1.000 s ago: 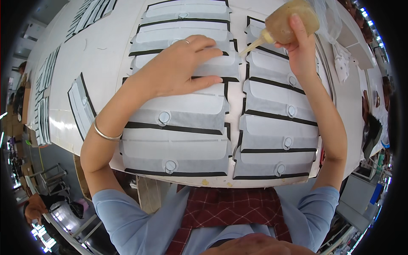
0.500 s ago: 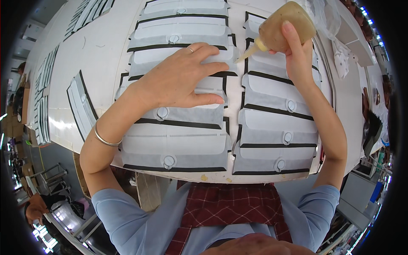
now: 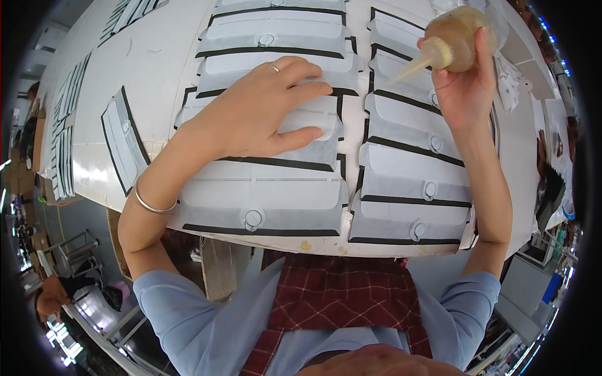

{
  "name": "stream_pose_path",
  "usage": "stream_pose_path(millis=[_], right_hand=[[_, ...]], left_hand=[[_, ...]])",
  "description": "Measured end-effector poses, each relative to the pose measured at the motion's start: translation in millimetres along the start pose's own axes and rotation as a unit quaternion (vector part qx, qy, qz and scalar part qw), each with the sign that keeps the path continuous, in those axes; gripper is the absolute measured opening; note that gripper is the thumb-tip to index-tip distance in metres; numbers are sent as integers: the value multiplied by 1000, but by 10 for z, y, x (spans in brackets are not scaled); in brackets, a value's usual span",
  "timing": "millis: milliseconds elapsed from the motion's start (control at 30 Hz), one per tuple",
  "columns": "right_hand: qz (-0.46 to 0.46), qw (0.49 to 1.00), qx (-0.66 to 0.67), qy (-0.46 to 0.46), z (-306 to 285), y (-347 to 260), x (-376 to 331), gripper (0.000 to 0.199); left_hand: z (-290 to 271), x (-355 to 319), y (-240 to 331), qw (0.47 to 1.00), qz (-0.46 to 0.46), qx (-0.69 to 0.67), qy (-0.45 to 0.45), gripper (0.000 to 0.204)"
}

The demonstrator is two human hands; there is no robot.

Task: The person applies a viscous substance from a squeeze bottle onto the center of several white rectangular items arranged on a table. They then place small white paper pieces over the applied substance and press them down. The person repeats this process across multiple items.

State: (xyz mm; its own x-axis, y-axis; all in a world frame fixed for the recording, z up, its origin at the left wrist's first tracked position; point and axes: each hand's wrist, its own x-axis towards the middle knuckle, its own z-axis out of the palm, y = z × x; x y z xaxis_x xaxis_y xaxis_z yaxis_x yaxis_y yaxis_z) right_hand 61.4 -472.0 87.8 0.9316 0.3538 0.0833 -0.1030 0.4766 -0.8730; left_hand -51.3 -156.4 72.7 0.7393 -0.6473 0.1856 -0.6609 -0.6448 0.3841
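Observation:
My right hand [image 3: 465, 99] grips a squeeze bottle [image 3: 467, 31] of cloudy amber liquid. Its yellow cap and tapered nozzle point left and downward, with the tip over a panel in the right column; whether it touches cannot be told. My left hand [image 3: 251, 113] lies with fingers spread across grey-white panels in the left column, covering part of them, and holds nothing. The panels overlap in two columns. Each has black edge strips and most show a round tab, as on the nearest left panel [image 3: 263, 203] and the nearest right panel [image 3: 401, 219].
A single panel [image 3: 124, 135] lies slanted on the white table [image 3: 157, 69] left of my forearm. Bundles of similar black-edged pieces [image 3: 66, 119] sit at the table's far left. Clear plastic and a spotted white cloth [image 3: 511, 86] are at the right.
My right hand has carried the bottle right, taking its nozzle from the left column's edge to over the right column. My left hand remains spread on the panels. The view has shifted slightly.

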Motion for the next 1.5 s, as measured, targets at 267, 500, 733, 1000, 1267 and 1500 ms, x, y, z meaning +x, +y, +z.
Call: stream_pose_path(millis=[267, 500, 733, 1000, 1267, 1500], right_hand=[[-40, 981, -191, -19, 319, 335, -264, 48], [-85, 961, -260, -47, 339, 363, -395, 43], [-72, 972, -224, -29, 410, 419, -560, 40], [-23, 963, -258, -76, 305, 394, -620, 51], [109, 990, 86, 16, 280, 193, -534, 61], [14, 992, -124, -19, 216, 141, -882, 62]], left_hand=[[20, -266, 326, 999, -9, -29, -37, 78], [46, -282, 355, 998, -20, -16, -51, 84], [80, -284, 350, 998, -23, -10, -54, 86], [112, -287, 321, 999, -25, -5, -47, 87], [151, -351, 345, 999, -28, 28, -27, 90], [110, -473, 710, 998, -18, -49, -38, 91]])
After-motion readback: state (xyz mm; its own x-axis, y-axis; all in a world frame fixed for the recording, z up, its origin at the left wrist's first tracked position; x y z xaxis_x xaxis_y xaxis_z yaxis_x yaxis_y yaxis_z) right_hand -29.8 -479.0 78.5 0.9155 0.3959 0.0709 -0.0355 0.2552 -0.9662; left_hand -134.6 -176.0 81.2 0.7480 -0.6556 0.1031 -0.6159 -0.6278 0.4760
